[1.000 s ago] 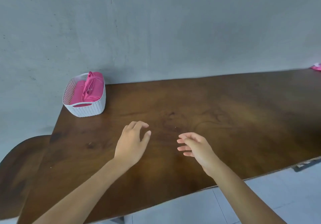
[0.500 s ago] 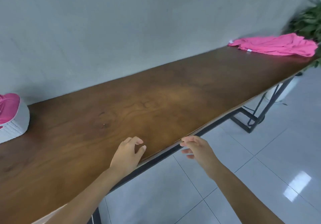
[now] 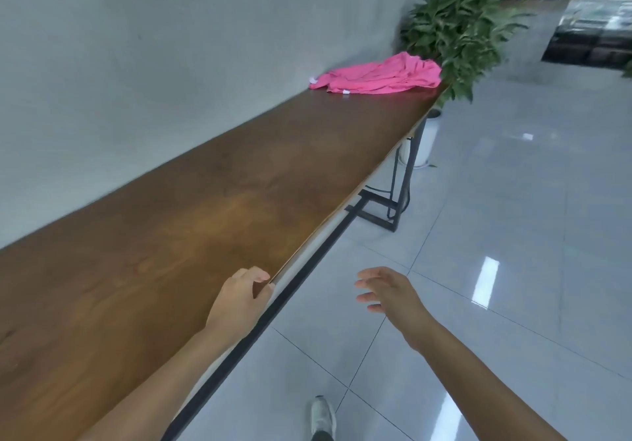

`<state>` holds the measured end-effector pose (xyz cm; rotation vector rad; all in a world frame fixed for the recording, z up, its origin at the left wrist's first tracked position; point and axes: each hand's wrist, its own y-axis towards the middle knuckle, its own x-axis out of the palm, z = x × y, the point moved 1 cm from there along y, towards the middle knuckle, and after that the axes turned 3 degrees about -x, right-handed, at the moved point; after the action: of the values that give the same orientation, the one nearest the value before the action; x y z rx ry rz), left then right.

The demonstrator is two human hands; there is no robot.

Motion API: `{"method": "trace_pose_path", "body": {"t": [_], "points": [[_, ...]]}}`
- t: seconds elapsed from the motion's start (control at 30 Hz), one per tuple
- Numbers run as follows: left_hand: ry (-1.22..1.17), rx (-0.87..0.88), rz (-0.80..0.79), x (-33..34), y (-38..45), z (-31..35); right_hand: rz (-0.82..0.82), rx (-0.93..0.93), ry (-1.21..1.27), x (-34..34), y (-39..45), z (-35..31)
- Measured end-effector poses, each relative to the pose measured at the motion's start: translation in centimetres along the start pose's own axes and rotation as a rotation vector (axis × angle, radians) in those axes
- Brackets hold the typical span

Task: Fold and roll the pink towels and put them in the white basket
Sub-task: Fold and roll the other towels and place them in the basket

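A loose heap of pink towels [image 3: 379,75] lies crumpled at the far right end of the long brown wooden table [image 3: 212,208], against the grey wall. My left hand [image 3: 239,300] hovers over the table's front edge with its fingers loosely curled and nothing in it. Off the table, above the floor, my right hand [image 3: 386,291] is held out with relaxed fingers and holds nothing. Both hands are far from the towels. The white basket is out of view.
A leafy green plant [image 3: 458,30] in a white pot [image 3: 419,146] stands just past the table's far end. Black metal table legs [image 3: 393,201] reach onto the glossy grey tiled floor [image 3: 513,235]. A grey shoe [image 3: 323,418] shows at the bottom.
The view has swung right along the table: the white basket with pink rolls has left the frame and the towel heap has come closer. My right hand now hangs over the floor.
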<state>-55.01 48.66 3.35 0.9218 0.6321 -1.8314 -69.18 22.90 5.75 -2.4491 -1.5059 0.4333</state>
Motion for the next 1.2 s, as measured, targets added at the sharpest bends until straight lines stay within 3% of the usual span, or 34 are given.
{"method": "trace_pose_path", "body": {"t": [0.67,1.2], "points": [[-0.083,0.190,-0.023,11.1,29.3,11.7,0.294,0.054,0.001,-14.2,19.6,-5.5],[0.000,0.145,0.086,19.4,46.4,22.3,0.222,0.034,0.029,-29.7,38.3,-8.3]]}}
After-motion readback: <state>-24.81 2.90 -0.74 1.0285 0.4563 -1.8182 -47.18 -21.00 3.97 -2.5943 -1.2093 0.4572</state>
